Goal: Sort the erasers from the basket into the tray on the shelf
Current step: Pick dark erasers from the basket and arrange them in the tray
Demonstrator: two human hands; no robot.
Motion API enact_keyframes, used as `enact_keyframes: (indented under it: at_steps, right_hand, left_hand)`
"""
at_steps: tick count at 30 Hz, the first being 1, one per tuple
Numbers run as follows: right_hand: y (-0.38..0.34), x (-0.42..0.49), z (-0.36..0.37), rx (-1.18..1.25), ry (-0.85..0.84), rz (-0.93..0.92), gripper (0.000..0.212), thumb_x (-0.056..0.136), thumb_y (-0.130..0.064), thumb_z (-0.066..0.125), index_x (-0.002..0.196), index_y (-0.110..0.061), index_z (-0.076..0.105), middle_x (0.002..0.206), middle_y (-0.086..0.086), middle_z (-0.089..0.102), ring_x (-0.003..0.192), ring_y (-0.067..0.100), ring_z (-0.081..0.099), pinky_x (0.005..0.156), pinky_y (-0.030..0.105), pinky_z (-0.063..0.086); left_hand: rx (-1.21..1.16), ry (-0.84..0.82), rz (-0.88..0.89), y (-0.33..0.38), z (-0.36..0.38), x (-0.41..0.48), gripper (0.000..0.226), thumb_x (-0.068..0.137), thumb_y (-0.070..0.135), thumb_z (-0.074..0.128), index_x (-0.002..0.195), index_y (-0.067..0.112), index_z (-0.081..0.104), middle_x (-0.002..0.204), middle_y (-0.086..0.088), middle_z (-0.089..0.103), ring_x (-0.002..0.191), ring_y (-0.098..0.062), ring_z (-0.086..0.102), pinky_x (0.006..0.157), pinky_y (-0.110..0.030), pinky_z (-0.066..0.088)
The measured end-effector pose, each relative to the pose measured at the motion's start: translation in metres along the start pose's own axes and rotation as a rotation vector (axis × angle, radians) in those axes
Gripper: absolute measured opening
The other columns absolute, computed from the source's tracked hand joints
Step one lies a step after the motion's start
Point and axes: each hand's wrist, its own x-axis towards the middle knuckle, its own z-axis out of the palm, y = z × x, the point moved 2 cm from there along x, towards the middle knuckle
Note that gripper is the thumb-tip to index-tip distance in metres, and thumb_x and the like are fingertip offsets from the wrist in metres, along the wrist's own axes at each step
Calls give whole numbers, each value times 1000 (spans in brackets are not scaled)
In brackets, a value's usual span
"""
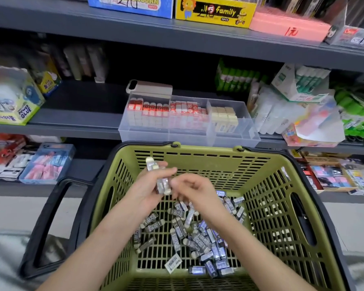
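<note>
A green plastic basket (pixel 267 181) with black handles holds several dark-sleeved erasers (pixel 198 238) scattered on its floor. Above the basket, my left hand (pixel 147 190) grips a small stack of these erasers (pixel 159 177), one end sticking up past my fingers. My right hand (pixel 193 190) is beside it, fingers curled and touching the lower end of the stack. Behind the basket, on the middle shelf, stands a clear divided tray (pixel 248 135) with rows of red-and-white erasers (pixel 166 114) at left and middle and cream erasers (pixel 224 118) in the right compartment.
A phone (pixel 148 86) lies behind the tray. A Power Glue box (pixel 13 101) stands at left, green glue sticks (pixel 237 78) and plastic packs (pixel 282 114) at right. The upper shelf carries blue, yellow and pink boxes. The lower shelf holds more stationery packs.
</note>
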Motion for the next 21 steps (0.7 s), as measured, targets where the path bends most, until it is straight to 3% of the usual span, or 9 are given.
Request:
enact_keyframes:
  at_steps: [2,4,6,10,17,21]
  right_hand:
    - [19,4,-24,-24,115,155,19,90,-22,61,74,-12,66,61,-3,62,55,12,52,51,21,45]
    - [51,8,-46,-441,178,345,31,91,-30,60,77,-3,66,64,6,64,56,20,54,59,32,52]
    - [86,8,-51,-847,73,506,43,90,-41,57,70,-3,63,61,11,58,52,20,51,63,33,53]
    - [124,11,-43,-1209,98,593,59,83,-60,56,53,-15,33,49,-1,37,41,14,34,44,19,26]
    - [142,13,-46,-926,207,723,53,84,-43,63,50,-18,31,45,-3,31,38,13,28,42,19,18]
    - [137,14,-40,-773,237,776,38,81,-30,63,55,-15,40,49,-1,38,42,14,33,43,20,21]
  left_hand:
    - [-164,5,-41,4,-3,0,42,59,-5,70,96,6,52,80,-9,55,58,-14,53,45,-22,47]
    - [-257,-9,-56,8,-5,0,36,62,-4,69,91,7,51,73,-7,55,54,-12,51,42,-18,45]
    - [-283,-34,-46,13,-5,-1,33,63,-3,69,89,8,51,68,-6,56,51,-11,52,41,-18,45]
    - [-257,-71,2,22,-11,-3,27,65,-1,68,86,8,53,64,-5,57,50,-11,53,42,-17,44]
    - [46,-3,114,33,-19,-3,42,54,-3,70,92,6,55,71,-6,54,52,-10,51,43,-18,43]
    - [236,9,101,28,-17,-3,40,64,-6,73,99,6,57,72,-6,54,52,-10,52,44,-19,45]
